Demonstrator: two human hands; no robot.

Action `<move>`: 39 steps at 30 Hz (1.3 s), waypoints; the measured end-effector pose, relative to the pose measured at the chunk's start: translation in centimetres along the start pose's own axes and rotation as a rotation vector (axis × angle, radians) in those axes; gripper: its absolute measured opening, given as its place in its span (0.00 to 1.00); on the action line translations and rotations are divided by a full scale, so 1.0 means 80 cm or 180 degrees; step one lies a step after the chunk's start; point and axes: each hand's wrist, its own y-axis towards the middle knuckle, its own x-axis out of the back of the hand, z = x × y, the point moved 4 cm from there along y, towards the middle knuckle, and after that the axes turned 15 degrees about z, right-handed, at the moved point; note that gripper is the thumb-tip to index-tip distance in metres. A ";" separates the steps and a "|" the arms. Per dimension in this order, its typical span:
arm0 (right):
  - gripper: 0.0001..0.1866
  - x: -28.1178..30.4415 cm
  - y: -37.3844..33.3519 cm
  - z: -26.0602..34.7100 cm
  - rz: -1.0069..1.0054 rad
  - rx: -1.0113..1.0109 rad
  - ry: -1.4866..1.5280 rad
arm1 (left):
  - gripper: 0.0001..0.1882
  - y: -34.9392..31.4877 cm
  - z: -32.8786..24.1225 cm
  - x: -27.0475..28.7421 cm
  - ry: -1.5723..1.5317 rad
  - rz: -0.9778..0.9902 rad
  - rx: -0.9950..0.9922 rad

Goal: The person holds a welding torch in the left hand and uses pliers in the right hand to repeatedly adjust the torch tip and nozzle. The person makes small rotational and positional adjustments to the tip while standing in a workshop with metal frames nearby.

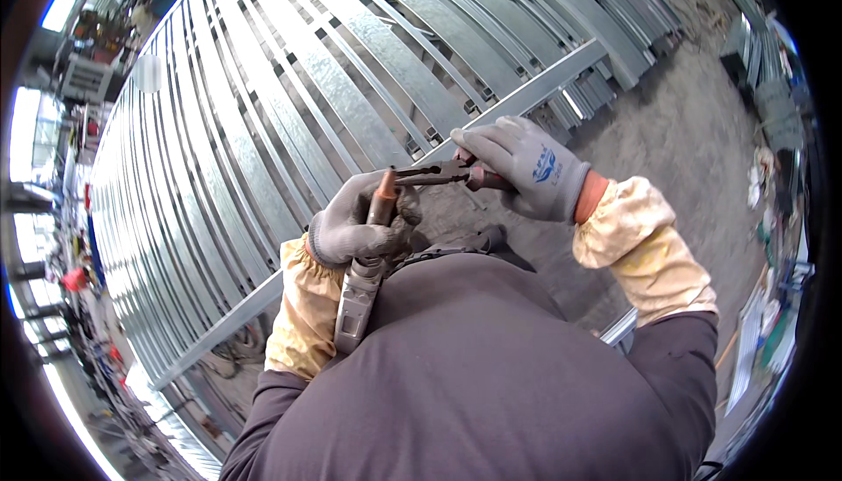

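Observation:
My left hand (344,225), in a grey work glove, is wrapped around the neck of a welding torch (357,301). The torch's grey handle hangs down against my dark top, and its copper-coloured tip (386,186) points up and away from me. In my gloved right hand (537,172) is a pair of long-nosed pliers (452,174) with dark red handles. Their jaws reach left to just beside the copper tip; whether they touch it I cannot tell.
A large frame of shiny metal strips (351,51) fills the area ahead and to the left, edged by a metal rail (557,71) near my hands. Bare grey floor (675,143) lies to the right. Metal pieces (763,69) are stacked at the far right, with cluttered equipment at the left.

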 end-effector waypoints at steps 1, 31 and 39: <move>0.28 0.002 -0.003 -0.002 -0.0013 -0.0020 0.0017 | 0.32 0.004 0.001 -0.003 0.0024 -0.0222 -0.0383; 0.25 0.007 0.009 -0.025 -0.0019 0.0664 0.0217 | 0.25 0.005 0.014 -0.011 -0.0576 0.0727 -0.0408; 0.20 0.010 -0.005 -0.018 0.0115 0.0447 0.0356 | 0.24 -0.002 0.022 -0.001 0.0097 0.0281 -0.0359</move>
